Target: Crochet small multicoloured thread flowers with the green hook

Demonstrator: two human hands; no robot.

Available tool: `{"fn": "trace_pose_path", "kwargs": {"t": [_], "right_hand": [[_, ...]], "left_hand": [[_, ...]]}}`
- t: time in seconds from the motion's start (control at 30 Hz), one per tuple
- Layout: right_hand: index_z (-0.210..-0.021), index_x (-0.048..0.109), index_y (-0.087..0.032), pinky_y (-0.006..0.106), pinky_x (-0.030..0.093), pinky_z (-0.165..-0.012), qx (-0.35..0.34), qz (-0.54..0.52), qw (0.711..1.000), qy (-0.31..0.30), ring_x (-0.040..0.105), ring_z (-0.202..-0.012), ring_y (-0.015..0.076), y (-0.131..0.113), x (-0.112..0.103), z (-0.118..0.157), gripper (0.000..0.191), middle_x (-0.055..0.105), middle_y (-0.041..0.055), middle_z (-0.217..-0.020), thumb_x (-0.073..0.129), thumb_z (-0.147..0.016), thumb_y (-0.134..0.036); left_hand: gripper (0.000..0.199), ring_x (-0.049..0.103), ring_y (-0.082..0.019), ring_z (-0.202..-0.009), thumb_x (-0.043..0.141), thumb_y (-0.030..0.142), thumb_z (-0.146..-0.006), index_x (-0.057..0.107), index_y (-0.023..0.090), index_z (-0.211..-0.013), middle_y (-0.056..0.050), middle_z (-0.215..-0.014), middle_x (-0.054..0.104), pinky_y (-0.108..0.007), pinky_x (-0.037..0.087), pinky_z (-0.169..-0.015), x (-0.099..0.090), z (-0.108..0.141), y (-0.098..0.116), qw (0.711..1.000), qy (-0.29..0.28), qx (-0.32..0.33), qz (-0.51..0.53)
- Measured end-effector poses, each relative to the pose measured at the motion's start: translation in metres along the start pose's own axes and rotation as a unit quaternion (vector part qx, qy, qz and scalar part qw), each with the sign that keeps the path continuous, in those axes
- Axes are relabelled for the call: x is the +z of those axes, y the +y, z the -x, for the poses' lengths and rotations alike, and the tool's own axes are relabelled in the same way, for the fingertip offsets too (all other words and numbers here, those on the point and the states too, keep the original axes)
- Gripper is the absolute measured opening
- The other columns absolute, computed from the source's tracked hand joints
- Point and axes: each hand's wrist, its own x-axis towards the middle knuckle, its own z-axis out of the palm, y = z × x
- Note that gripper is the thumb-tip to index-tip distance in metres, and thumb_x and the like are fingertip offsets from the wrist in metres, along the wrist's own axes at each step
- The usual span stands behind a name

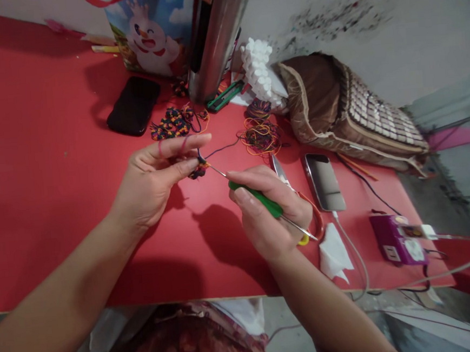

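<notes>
Your L hand (149,177) pinched 1 yarn pc (197,172), R hand (266,230) gripped 1 grn-handled tool (268,203); 2 phones (134,106) sat 10 & 3 o'clock.

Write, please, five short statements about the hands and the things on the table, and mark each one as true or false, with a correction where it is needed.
1. The right hand holds a green-handled tool. True.
2. A thin strand runs from near the left hand towards the loose yarn. True.
3. The left hand holds the scissors. False: it holds a small yarn piece; the scissors lie by the right hand.
4. Only one phone is on the table. False: there are two, a black phone and a charging phone.
5. The purple box is near the right end of the table. True.
</notes>
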Motion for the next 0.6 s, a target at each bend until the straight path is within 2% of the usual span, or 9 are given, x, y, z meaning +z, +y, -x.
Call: {"fn": "trace_pose_path", "kwargs": {"t": [0.23,0.6], "right_hand": [[-0.131,0.086,-0.033,0.039,0.063,-0.079,0.003,-0.006,1.0,0.003,0.074,-0.085,0.0198,-0.0019,0.0001,-0.0005,0.034,0.083,0.0037,-0.098,0.072,-0.104,-0.018],[-0.129,0.086,-0.032,0.04,0.063,-0.075,0.004,0.01,1.0,0.006,0.073,-0.081,0.0202,0.0003,-0.0004,0.0016,0.03,0.083,0.0048,-0.098,0.073,-0.103,-0.023]], "left_hand": [[0.042,0.069,-0.011,-0.078,0.097,0.01,-0.07,0.094,0.03,-0.106,0.002,-0.086,0.081,-0.02,0.064,-0.075,0.0054,-0.0003,0.0023,0.998,-0.021,-0.017,0.048],[0.044,0.073,-0.016,-0.082,0.098,0.014,-0.077,0.09,0.03,-0.117,0.001,-0.088,0.078,-0.033,0.068,-0.085,0.0035,0.002,0.0003,1.0,-0.029,-0.009,0.006]]}}
